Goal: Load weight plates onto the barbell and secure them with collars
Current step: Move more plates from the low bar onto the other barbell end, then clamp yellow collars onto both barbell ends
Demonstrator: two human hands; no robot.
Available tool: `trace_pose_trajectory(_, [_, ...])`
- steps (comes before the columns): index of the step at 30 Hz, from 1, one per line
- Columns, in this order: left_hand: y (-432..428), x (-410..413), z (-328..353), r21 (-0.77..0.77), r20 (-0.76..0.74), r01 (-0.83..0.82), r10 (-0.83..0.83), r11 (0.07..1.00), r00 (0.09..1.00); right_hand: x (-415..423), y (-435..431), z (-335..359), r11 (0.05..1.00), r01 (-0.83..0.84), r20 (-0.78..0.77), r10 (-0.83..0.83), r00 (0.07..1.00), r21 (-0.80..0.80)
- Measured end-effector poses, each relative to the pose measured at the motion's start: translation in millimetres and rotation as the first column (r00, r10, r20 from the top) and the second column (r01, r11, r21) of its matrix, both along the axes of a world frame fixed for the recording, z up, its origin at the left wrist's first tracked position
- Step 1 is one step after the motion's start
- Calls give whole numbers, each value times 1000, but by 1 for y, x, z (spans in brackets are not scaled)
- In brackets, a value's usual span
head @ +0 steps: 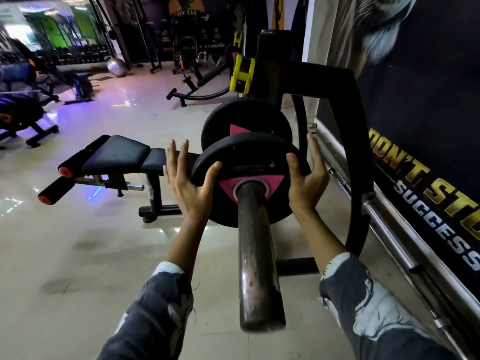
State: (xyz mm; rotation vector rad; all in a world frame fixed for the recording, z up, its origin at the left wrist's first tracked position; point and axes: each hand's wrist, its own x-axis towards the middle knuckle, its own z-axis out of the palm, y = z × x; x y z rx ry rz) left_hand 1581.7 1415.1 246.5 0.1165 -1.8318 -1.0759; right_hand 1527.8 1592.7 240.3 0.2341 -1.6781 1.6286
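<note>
The barbell's rusty steel sleeve (255, 255) points straight toward me. A black weight plate with a pink triangle (249, 157) is threaded on the sleeve, tilted slightly. My left hand (187, 180) presses its left rim with the thumb on the face and the fingers spread. My right hand (307, 172) grips its right rim, thumb on the face. Behind it a second black plate with a pink mark (244, 120) sits further along the bar. No collar is visible on the sleeve.
A black curved rack frame (355, 120) with a yellow bar catch (241, 74) stands to the right, beside a dark wall banner and steel rail (389, 229). A black padded bench with orange-tipped rollers (114, 157) stands at left on the tiled floor. More gym machines fill the background.
</note>
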Motion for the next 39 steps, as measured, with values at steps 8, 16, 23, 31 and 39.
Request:
trace_pose_trajectory(8, [-26,-115,13,103,61,92,-99,990,993,-108,-21,8,987,-159,78,156,985,31])
trace_pose_trajectory(16, [-35,-125,4,105,15,139,-141,985,990,-120,-22,1,987,-159,20,160,987,-22])
trace_pose_trajectory(23, [-50,-132,4,528,-46,393,-437,753,898,-116,-12,18,968,-238,129,227,965,80])
trace_pose_trajectory(31, [-95,-227,69,515,219,593,-764,619,607,-102,-54,116,886,-242,340,103,935,396])
trace_pose_trajectory(39, [-59,-285,102,424,233,782,-890,457,393,-70,-80,131,688,-248,525,-224,821,682])
